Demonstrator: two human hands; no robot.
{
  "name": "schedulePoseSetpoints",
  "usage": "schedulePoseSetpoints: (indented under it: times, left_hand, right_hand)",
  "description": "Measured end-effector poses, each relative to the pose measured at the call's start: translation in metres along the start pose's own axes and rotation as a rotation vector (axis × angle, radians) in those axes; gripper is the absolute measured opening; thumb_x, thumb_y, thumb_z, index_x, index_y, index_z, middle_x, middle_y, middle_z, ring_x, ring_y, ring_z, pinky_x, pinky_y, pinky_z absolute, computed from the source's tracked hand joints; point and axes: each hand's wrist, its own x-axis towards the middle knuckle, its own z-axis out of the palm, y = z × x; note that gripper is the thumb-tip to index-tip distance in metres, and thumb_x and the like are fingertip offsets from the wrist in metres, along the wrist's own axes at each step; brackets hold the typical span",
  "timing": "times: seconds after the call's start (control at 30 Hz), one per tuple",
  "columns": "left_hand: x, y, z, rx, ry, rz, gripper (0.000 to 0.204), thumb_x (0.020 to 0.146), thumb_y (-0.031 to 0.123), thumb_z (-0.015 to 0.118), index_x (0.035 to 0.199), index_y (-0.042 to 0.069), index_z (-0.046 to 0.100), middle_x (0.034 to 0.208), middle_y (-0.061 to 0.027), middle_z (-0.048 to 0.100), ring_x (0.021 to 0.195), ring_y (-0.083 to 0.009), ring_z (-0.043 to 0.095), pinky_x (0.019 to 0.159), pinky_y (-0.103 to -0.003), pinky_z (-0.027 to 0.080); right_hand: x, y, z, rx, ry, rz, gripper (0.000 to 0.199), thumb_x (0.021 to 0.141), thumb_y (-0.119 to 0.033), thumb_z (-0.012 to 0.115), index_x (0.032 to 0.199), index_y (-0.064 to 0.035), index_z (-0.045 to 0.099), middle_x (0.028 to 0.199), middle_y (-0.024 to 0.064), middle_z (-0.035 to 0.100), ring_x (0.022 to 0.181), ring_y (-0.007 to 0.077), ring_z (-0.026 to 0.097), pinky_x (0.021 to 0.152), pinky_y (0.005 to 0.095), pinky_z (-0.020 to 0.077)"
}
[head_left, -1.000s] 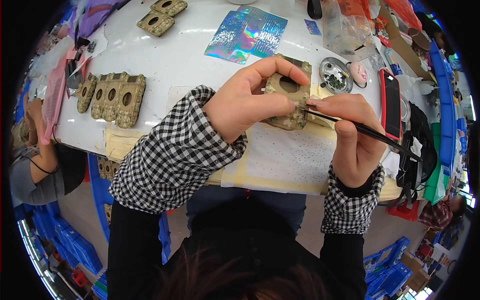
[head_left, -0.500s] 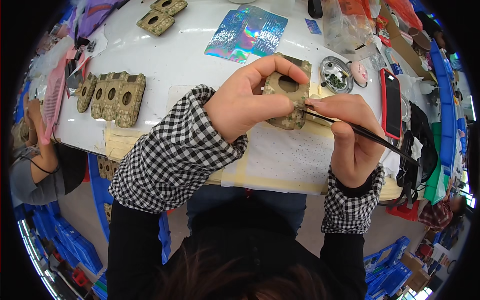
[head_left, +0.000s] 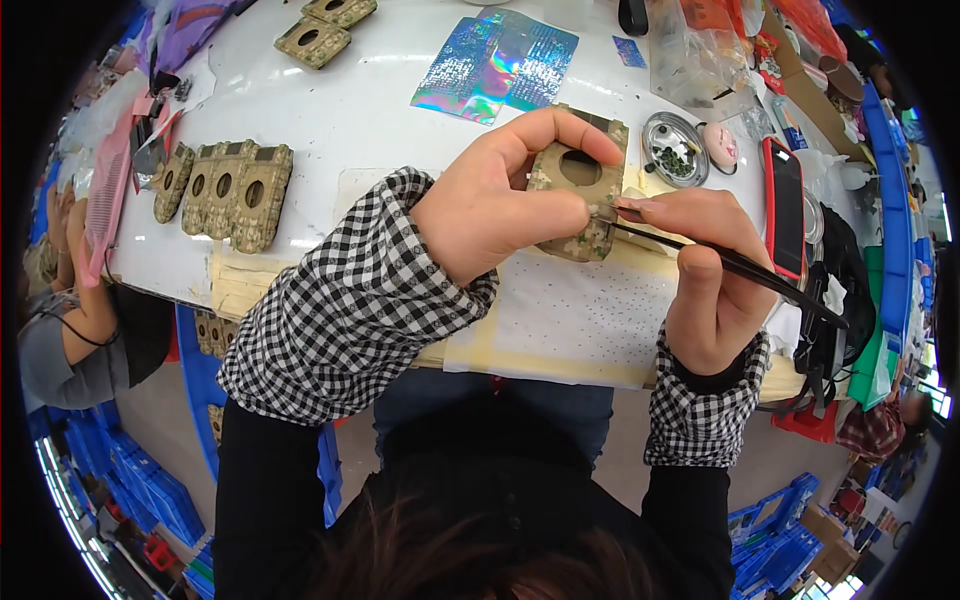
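My left hand point(head_left: 510, 190) is closed around a camouflage-patterned toy tank hull point(head_left: 577, 195), with its round hole facing up. The thumb lies along the near side and the index finger curls over the far side. In my right hand point(head_left: 715, 275) is a pair of black tweezers point(head_left: 765, 270), pinched between thumb and fingers. Their tips are slightly apart, close to the hull's right edge near my left thumb. Whether anything small is at the tips, I cannot tell. A round clear dish point(head_left: 676, 150) with small dark green pieces stands just beyond the hull.
Several similar hulls stand at the left point(head_left: 262, 200), and two more lie at the back point(head_left: 312, 42). A dotted white sheet point(head_left: 570, 315) is taped along the front edge. Shiny holographic sheets point(head_left: 495, 68), a red-cased phone point(head_left: 785, 205) and plastic bags point(head_left: 695, 60) surround the work. Another person sits far left.
My right hand and the tweezers have shifted slightly right, and the tips have drawn back a little from my left thumb. The hull remains in my left hand.
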Motion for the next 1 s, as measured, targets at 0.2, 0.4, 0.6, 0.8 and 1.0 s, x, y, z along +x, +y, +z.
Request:
schedulePoseSetpoints:
  times: [0.2,0.4,0.6,0.8,1.0]
  left_hand:
    - [0.0008,-0.0016,-0.0008,-0.048,0.004,-0.006,0.04,0.078,0.002,0.051,0.118,0.004,0.046,0.113,-0.0107,0.056,0.101,-0.0199,0.059,0.086,-0.034,0.052]
    - [0.0012,0.0017,0.0017,-0.064,0.013,-0.029,0.041,0.078,0.004,0.051,0.119,0.005,0.045,0.112,-0.0104,0.055,0.098,-0.0203,0.06,0.087,-0.034,0.051]
    - [-0.0015,0.0054,0.0029,-0.1,-0.002,-0.061,0.046,0.077,0.004,0.052,0.122,0.005,0.044,0.114,-0.0101,0.054,0.101,-0.0195,0.059,0.086,-0.034,0.051]
    - [-0.0012,0.0047,0.0028,-0.098,-0.007,-0.048,0.049,0.076,0.004,0.053,0.123,0.005,0.043,0.115,-0.0093,0.053,0.105,-0.018,0.056,0.085,-0.034,0.052]
    - [-0.0009,0.0044,0.0027,-0.097,-0.01,-0.047,0.049,0.075,0.003,0.053,0.123,0.005,0.043,0.116,-0.0094,0.052,0.106,-0.018,0.055,0.087,-0.034,0.051]
  right_hand:
    - [-0.0017,-0.0022,0.0002,0.029,0.046,0.059,0.029,0.093,-0.024,0.054,0.094,0.0036,0.063,0.091,0.0142,0.066,0.085,0.0222,0.06,0.078,0.0322,0.046]
    - [-0.0007,-0.0005,-0.0021,0.013,0.032,0.034,0.024,0.09,-0.019,0.06,0.095,0.0034,0.065,0.091,0.0142,0.066,0.085,0.0227,0.061,0.078,0.0322,0.0465]
    - [0.0,-0.0006,-0.0003,0.008,0.02,0.033,0.022,0.088,-0.017,0.062,0.095,0.0029,0.065,0.091,0.0137,0.067,0.084,0.0232,0.062,0.077,0.0325,0.0473]
    - [0.0009,-0.0019,-0.0002,0.003,-0.001,0.026,0.021,0.086,-0.017,0.065,0.095,0.0027,0.066,0.091,0.0132,0.067,0.084,0.0234,0.062,0.078,0.0325,0.0476]
    - [-0.0001,-0.0017,0.0,0.011,-0.009,0.037,0.022,0.085,-0.016,0.066,0.096,0.0021,0.066,0.092,0.0126,0.067,0.085,0.023,0.063,0.078,0.032,0.0479]
